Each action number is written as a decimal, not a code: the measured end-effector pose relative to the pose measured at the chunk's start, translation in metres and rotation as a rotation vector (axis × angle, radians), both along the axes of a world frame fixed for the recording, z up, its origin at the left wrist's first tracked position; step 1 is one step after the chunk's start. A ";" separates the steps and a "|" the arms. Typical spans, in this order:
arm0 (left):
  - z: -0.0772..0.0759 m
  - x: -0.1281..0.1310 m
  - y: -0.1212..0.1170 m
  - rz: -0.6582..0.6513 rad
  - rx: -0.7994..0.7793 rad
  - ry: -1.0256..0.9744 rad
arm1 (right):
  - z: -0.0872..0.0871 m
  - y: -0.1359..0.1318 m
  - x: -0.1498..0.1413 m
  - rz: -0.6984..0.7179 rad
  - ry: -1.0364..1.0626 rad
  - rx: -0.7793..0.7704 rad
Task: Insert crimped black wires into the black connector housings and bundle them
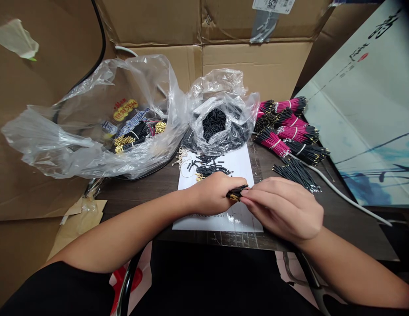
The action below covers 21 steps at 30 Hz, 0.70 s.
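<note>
My left hand (pixel 217 193) is wrapped round a bundle of short black wires (pixel 236 193) with gold-coloured tips. The tips poke out past its thumb, facing right. My right hand (pixel 286 206) meets the bundle there, thumb and forefinger pinched together at the ends; whatever lies between those fingertips is too small to make out. Beneath both hands is a white printed sheet (pixel 220 223). Just beyond my left hand, loose black sleeves (pixel 209 162) and some gold-tipped pieces (pixel 200 176) are scattered on that sheet.
A clear bag of black sleeves (pixel 214 125) stands behind the sheet. To the left, a large plastic bag (pixel 59 140) holds gold-tipped wire bundles (pixel 130 138). Pink-and-black wire bundles (pixel 275 141), loose dark wires (pixel 296 174) and a white cable (pixel 349 199) lie right. Cardboard (pixel 257 66) walls the back.
</note>
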<state>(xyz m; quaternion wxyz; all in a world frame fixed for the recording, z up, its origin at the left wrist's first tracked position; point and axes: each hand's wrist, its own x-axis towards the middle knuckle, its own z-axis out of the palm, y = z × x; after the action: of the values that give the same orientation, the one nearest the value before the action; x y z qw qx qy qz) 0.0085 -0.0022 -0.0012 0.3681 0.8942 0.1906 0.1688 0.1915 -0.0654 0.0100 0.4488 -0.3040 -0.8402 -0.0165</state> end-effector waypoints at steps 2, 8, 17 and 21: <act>-0.001 -0.001 0.000 0.040 0.089 0.031 | -0.002 0.000 0.001 0.005 -0.019 0.037; -0.004 -0.009 0.005 0.143 0.573 0.032 | 0.000 0.007 0.003 0.044 0.022 -0.017; 0.001 -0.016 0.010 0.134 0.955 -0.002 | -0.005 0.015 0.001 0.135 -0.023 -0.186; 0.005 -0.014 0.009 0.154 1.028 -0.001 | -0.005 0.016 0.002 0.193 -0.053 -0.293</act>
<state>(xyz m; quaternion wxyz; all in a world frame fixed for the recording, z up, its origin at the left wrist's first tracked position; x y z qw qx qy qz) -0.0059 0.0064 0.0043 -0.1322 0.9428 0.1479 0.2677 0.1930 -0.0490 0.0051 0.3767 -0.2836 -0.8704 0.1415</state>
